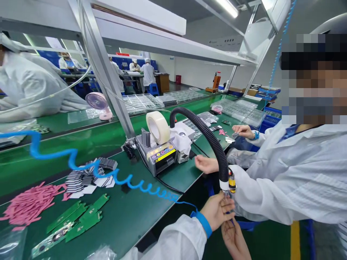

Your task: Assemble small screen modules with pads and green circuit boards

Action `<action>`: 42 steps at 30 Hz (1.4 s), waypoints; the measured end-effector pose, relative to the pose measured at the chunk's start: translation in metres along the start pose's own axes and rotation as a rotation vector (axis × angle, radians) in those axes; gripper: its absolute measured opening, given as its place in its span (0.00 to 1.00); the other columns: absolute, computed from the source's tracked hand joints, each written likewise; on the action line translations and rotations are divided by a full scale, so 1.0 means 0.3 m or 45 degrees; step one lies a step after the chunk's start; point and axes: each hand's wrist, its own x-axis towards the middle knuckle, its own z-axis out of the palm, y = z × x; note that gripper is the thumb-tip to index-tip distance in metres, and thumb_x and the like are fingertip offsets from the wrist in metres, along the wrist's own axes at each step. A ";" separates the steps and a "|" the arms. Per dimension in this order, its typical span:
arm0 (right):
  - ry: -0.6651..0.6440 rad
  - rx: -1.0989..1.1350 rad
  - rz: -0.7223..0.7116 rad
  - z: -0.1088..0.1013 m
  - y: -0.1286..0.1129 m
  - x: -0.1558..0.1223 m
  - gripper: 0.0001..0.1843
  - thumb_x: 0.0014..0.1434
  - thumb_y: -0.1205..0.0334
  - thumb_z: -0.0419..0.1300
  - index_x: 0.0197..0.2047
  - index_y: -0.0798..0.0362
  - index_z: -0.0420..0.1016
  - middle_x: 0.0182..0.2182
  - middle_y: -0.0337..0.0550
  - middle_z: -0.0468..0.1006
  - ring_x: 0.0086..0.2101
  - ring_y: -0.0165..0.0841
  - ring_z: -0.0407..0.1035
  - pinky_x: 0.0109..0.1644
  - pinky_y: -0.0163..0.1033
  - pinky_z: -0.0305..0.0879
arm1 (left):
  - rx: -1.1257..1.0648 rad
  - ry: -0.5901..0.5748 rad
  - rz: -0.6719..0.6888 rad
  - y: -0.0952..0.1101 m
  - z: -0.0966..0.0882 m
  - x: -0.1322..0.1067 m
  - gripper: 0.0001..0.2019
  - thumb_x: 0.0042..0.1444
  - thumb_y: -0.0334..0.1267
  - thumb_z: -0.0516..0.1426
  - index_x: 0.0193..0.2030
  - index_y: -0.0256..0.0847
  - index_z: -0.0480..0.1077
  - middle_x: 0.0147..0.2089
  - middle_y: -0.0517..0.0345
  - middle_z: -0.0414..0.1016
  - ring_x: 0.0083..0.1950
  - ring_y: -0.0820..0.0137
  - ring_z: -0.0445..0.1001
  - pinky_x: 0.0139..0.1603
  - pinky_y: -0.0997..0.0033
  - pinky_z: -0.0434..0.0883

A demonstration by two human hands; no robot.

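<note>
My left hand (217,211), with a blue wrist strap (203,223), is closed just under the metal tip of a nozzle (224,187) on a black flexible hose (210,135). Its fingers are curled together; what lies between them is hidden. Just below, my right hand (234,234) has its bent fingers against those of the left. Anything it holds is too small or covered to make out. A yellow-and-black cylindrical fitting (232,181) sits beside the nozzle. A blue coiled cord (130,180) runs from the left towards the wrist strap.
A tape dispenser (158,159) with a large roll (158,127) stands on the green bench (130,213). Left lie pink strips (32,204), black-and-white pieces (81,180) and green circuit boards (84,218). A co-worker (292,173) sits close at right, one hand (207,164) near the hose.
</note>
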 end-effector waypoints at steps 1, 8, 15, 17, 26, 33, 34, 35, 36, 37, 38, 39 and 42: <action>-0.006 -0.016 0.014 0.003 0.006 0.002 0.07 0.62 0.63 0.58 0.39 0.59 0.72 0.36 0.41 0.77 0.35 0.30 0.74 0.38 0.38 0.74 | 0.103 0.018 0.051 0.000 -0.008 -0.002 0.11 0.58 0.42 0.55 0.38 0.35 0.70 0.40 0.55 0.74 0.41 0.68 0.73 0.44 0.60 0.70; -0.064 -0.167 0.131 0.000 0.048 -0.040 0.06 0.58 0.64 0.63 0.33 0.59 0.75 0.32 0.39 0.80 0.34 0.30 0.76 0.38 0.37 0.75 | 0.539 0.233 0.412 0.032 0.014 -0.040 0.07 0.43 0.31 0.64 0.26 0.38 0.69 0.39 0.58 0.73 0.56 0.60 0.63 0.62 0.50 0.49; -0.255 -0.358 0.248 0.098 0.045 -0.173 0.17 0.35 0.55 0.76 0.28 0.52 0.80 0.29 0.40 0.82 0.32 0.31 0.77 0.37 0.29 0.75 | 0.298 0.325 0.253 0.111 -0.007 -0.266 0.10 0.41 0.34 0.64 0.20 0.40 0.66 0.22 0.62 0.67 0.39 0.62 0.70 0.48 0.62 0.60; -0.359 -0.411 0.265 0.167 0.021 -0.219 0.19 0.37 0.55 0.75 0.33 0.53 0.80 0.32 0.45 0.82 0.33 0.34 0.77 0.38 0.32 0.75 | 0.170 0.271 0.148 0.139 -0.051 -0.420 0.10 0.47 0.42 0.62 0.24 0.38 0.69 0.25 0.58 0.70 0.34 0.66 0.70 0.43 0.63 0.61; -1.131 -0.621 -0.067 0.741 -0.002 -0.573 0.21 0.47 0.54 0.70 0.46 0.44 0.76 0.41 0.44 0.79 0.43 0.39 0.74 0.48 0.38 0.72 | -0.447 -0.167 0.468 0.176 -0.275 -0.977 0.16 0.45 0.47 0.64 0.38 0.40 0.75 0.40 0.53 0.76 0.42 0.69 0.72 0.49 0.68 0.63; -1.776 -0.765 -0.291 1.010 0.204 -0.763 0.17 0.53 0.54 0.66 0.48 0.41 0.74 0.40 0.40 0.79 0.45 0.38 0.73 0.53 0.44 0.69 | -0.549 -0.353 0.857 0.100 -0.391 -1.106 0.14 0.44 0.47 0.64 0.37 0.45 0.76 0.46 0.56 0.76 0.49 0.65 0.72 0.51 0.64 0.65; -1.802 -0.773 -0.311 1.014 0.234 -0.770 0.18 0.54 0.53 0.65 0.48 0.41 0.73 0.39 0.40 0.79 0.46 0.38 0.73 0.56 0.46 0.66 | -0.531 -0.345 0.883 0.099 -0.405 -1.128 0.12 0.46 0.46 0.63 0.37 0.46 0.77 0.48 0.55 0.76 0.51 0.63 0.72 0.52 0.62 0.64; -1.812 -0.784 -0.327 1.014 0.261 -0.775 0.18 0.54 0.52 0.65 0.48 0.42 0.73 0.39 0.39 0.79 0.47 0.38 0.72 0.59 0.47 0.63 | -0.497 -0.338 0.898 0.100 -0.419 -1.149 0.09 0.48 0.44 0.62 0.36 0.46 0.77 0.49 0.54 0.76 0.53 0.61 0.71 0.53 0.60 0.63; -1.813 -0.797 -0.332 1.013 0.285 -0.780 0.17 0.54 0.52 0.65 0.48 0.42 0.73 0.39 0.38 0.80 0.48 0.37 0.72 0.60 0.47 0.61 | -0.459 -0.324 0.914 0.101 -0.433 -1.168 0.08 0.49 0.43 0.62 0.35 0.46 0.78 0.49 0.53 0.76 0.54 0.60 0.71 0.54 0.58 0.62; -1.810 -0.809 -0.328 1.012 0.306 -0.784 0.17 0.54 0.52 0.65 0.48 0.41 0.73 0.39 0.37 0.80 0.48 0.37 0.71 0.60 0.47 0.61 | -0.436 -0.301 0.938 0.101 -0.448 -1.183 0.07 0.50 0.43 0.62 0.35 0.46 0.78 0.49 0.52 0.76 0.54 0.58 0.70 0.55 0.55 0.61; -1.806 -0.824 -0.311 1.010 0.326 -0.789 0.17 0.54 0.51 0.64 0.47 0.41 0.73 0.39 0.36 0.80 0.48 0.36 0.71 0.60 0.46 0.61 | -0.431 -0.274 0.966 0.100 -0.462 -1.196 0.08 0.49 0.44 0.62 0.35 0.46 0.78 0.48 0.52 0.76 0.54 0.58 0.70 0.56 0.54 0.60; -1.806 -0.836 -0.281 1.009 0.346 -0.794 0.16 0.54 0.51 0.65 0.47 0.40 0.73 0.39 0.36 0.80 0.48 0.36 0.71 0.60 0.46 0.61 | -0.427 -0.266 0.986 0.098 -0.477 -1.204 0.10 0.47 0.46 0.63 0.35 0.47 0.78 0.47 0.52 0.76 0.54 0.58 0.70 0.57 0.53 0.60; -1.806 -0.857 -0.163 1.005 0.400 -0.810 0.18 0.52 0.48 0.65 0.46 0.39 0.73 0.38 0.36 0.80 0.49 0.37 0.71 0.59 0.48 0.62 | -0.474 -0.331 1.015 0.089 -0.512 -1.214 0.16 0.42 0.50 0.65 0.38 0.49 0.78 0.50 0.53 0.75 0.55 0.58 0.70 0.56 0.55 0.61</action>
